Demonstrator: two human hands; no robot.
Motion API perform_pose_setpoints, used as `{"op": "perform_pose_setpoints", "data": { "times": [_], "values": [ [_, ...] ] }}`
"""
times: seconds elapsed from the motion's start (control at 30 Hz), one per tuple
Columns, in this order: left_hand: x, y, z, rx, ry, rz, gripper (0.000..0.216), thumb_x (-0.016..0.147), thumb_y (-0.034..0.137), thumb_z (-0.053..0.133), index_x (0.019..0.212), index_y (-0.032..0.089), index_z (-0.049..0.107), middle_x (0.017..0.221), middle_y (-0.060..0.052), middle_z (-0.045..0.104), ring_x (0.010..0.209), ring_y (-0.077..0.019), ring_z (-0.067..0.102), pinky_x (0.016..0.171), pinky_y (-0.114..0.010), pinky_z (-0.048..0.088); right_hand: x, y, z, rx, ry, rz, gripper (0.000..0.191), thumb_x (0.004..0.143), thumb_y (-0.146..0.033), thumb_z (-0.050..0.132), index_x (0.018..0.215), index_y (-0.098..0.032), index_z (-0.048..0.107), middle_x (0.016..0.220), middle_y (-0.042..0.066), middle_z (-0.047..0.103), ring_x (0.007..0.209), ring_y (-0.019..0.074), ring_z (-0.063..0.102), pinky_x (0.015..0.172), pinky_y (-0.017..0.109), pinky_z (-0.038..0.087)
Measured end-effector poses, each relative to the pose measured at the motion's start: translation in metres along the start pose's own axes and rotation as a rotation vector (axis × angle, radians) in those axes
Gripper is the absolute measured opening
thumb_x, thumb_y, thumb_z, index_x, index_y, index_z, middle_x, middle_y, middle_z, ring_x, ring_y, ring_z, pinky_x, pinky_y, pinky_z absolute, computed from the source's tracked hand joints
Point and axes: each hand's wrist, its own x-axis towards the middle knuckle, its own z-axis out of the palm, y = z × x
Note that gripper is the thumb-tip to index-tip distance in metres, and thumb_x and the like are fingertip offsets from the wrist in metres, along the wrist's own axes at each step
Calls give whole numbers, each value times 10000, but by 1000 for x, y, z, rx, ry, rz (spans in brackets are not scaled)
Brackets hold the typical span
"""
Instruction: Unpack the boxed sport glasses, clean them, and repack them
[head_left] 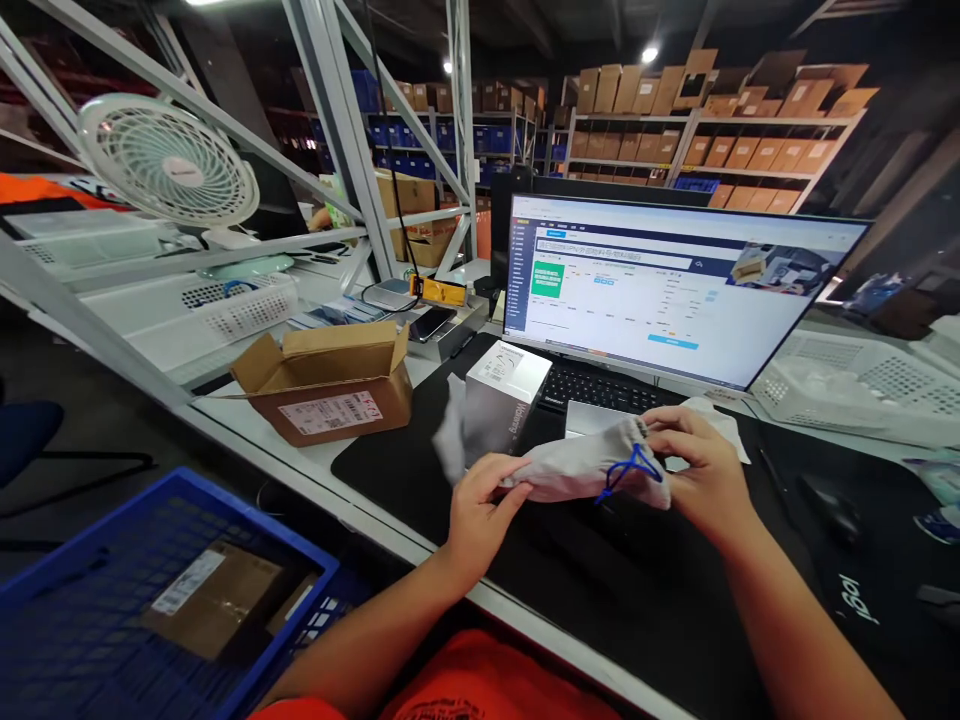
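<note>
A light grey drawstring pouch (570, 468) with a blue cord (630, 470) is held level above the black desk mat. My left hand (486, 510) pinches its closed end between thumb and fingers. At the corded mouth, my right hand (697, 470) grips the fabric edge. What the pouch contains is hidden. Just behind it stands a grey and white product box (504, 395) with a label on top, and a pale flap or sheet (451, 430) blurs at its left side. Part of a flat white item (589, 418) shows behind the pouch.
An opened cardboard carton (337, 395) stands to the left. Below it, a blue crate (187, 490) holds brown boxes. A monitor (675, 290), keyboard (600, 388) and mouse (831, 508) occupy the desk. White baskets (862, 385) stand right, a fan (172, 165) left.
</note>
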Motion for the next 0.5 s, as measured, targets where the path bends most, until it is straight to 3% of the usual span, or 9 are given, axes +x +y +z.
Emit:
{"op": "perform_pose_setpoints", "data": {
  "times": [0.13,0.23,0.37,0.5],
  "values": [
    [-3,-5,-11,45,68,86,200,856,272,773,1054,250,797,879,-32,785,756,-148,722,665,-218,577,-1,1,-4,24,-194,-9,45,839,-242,753,870,-257,782,1085,66,688,884,200,682,738,308,570],
    [-9,-10,-17,87,59,157,181,857,295,773,1026,240,804,842,-37,800,703,-158,738,642,-236,591,0,3,-8,-33,-233,-25,146,872,-192,695,932,-288,787,1145,50,692,984,212,678,852,346,555],
    [-14,-10,-28,200,106,213,124,905,260,705,967,211,800,814,-43,796,711,-167,745,664,-260,603,3,9,-15,-105,-94,-12,94,883,-236,690,902,-263,778,1101,57,718,993,227,686,840,354,562],
    [-19,-8,-47,484,316,287,57,885,152,690,877,179,739,746,-31,754,645,-143,699,619,-243,559,3,26,-35,-170,165,91,100,857,-340,747,863,-247,784,959,47,751,875,221,702,725,331,570]
  ]
}}
